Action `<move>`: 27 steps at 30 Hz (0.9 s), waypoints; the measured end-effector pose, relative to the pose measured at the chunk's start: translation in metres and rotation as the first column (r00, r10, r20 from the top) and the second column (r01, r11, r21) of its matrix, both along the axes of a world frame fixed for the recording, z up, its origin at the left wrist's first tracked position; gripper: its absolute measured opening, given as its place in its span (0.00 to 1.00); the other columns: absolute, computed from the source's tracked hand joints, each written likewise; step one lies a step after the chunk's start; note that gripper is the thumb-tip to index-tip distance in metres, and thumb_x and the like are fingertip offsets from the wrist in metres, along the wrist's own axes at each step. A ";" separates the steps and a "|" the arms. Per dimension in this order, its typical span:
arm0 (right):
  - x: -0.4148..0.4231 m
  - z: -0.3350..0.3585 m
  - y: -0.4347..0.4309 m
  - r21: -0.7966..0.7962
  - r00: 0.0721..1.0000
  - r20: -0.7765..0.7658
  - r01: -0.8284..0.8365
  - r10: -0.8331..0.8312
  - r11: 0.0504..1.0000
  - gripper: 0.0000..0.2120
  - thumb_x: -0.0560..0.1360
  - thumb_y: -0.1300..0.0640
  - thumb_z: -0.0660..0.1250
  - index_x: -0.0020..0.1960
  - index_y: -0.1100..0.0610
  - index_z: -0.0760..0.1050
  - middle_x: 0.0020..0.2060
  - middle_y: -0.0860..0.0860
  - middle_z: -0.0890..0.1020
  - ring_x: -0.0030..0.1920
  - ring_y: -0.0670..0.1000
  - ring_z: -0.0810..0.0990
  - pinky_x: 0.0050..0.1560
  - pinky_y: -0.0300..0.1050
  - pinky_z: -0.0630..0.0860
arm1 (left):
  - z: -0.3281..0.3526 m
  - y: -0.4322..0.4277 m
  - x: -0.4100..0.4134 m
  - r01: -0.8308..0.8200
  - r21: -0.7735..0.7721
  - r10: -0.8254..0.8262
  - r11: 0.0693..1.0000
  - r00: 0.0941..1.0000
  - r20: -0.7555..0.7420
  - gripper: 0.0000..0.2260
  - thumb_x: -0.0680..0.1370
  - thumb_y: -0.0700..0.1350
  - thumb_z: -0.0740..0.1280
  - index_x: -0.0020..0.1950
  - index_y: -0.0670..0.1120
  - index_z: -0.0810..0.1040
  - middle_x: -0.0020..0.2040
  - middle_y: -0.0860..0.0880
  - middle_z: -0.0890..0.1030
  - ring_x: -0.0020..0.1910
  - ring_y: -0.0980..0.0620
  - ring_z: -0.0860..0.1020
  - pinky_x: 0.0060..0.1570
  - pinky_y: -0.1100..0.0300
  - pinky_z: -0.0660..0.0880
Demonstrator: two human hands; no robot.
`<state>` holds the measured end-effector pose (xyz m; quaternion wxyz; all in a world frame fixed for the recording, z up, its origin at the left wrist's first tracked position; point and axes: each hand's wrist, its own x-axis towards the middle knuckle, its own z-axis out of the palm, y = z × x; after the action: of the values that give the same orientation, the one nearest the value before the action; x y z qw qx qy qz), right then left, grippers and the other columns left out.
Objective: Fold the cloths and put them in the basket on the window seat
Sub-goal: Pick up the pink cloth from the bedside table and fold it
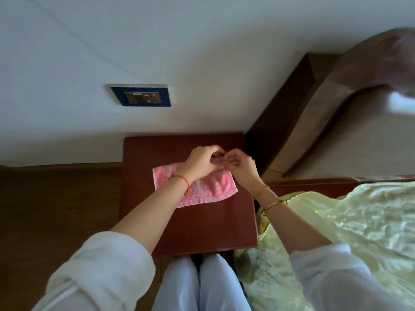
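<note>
A pink patterned cloth (211,187) lies folded into a strip across the far half of a dark red-brown bedside table (202,225). My left hand (201,163) and my right hand (241,164) meet over the cloth's far edge, fingers curled. Both pinch the far edge of the cloth near its upper right part, fingertips almost touching each other. My left forearm covers the middle left of the cloth. No basket is in view.
A bed with a pale yellow-green cover (359,232) lies to the right, its brown padded headboard (336,104) against the white wall. A wall socket (142,97) sits above the table. Wooden floor (56,209) lies to the left. My knees (202,283) touch the table's near edge.
</note>
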<state>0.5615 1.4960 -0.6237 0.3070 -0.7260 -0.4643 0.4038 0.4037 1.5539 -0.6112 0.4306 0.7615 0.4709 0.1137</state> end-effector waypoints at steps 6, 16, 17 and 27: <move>-0.009 0.038 -0.024 -0.025 0.990 -0.136 -0.024 0.020 0.999 0.14 0.72 0.60 0.75 0.55 0.60 0.74 0.47 0.56 0.84 0.46 0.50 0.83 0.48 0.38 0.79 | 0.043 -0.007 -0.023 -0.067 0.030 0.066 0.997 0.997 0.042 0.04 0.73 0.45 0.75 0.47 0.51 0.84 0.40 0.55 0.85 0.39 0.62 0.81 0.47 0.59 0.79; -0.025 0.116 -0.034 -0.010 0.983 -0.024 -0.182 0.182 0.983 0.01 0.76 0.61 0.69 0.47 0.57 0.79 0.45 0.52 0.84 0.49 0.52 0.82 0.55 0.47 0.78 | 0.132 -0.037 -0.090 -0.206 -0.059 0.213 0.977 0.962 0.173 0.04 0.75 0.43 0.73 0.49 0.48 0.83 0.45 0.54 0.85 0.46 0.58 0.83 0.50 0.66 0.78; -0.027 0.127 -0.034 0.004 0.982 -0.036 -0.187 0.187 0.982 0.01 0.75 0.61 0.68 0.47 0.58 0.79 0.43 0.52 0.84 0.46 0.52 0.83 0.52 0.48 0.79 | 0.140 -0.042 -0.095 -0.220 -0.063 0.228 0.973 0.956 0.187 0.04 0.75 0.43 0.73 0.49 0.48 0.83 0.45 0.54 0.85 0.47 0.58 0.83 0.51 0.67 0.78; -0.034 0.199 -0.068 0.051 0.882 -0.175 -0.436 0.438 0.899 0.06 0.77 0.63 0.68 0.46 0.52 0.78 0.40 0.45 0.81 0.41 0.45 0.80 0.45 0.40 0.76 | 0.207 -0.104 -0.125 -0.278 -0.182 0.319 0.943 0.908 0.270 0.02 0.76 0.44 0.73 0.47 0.50 0.81 0.42 0.55 0.85 0.45 0.58 0.84 0.41 0.65 0.79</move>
<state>0.5274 1.4283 -0.4250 0.2533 -0.5610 -0.5879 0.5249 0.2785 1.4496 -0.4045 0.5258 0.6227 0.5190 0.2576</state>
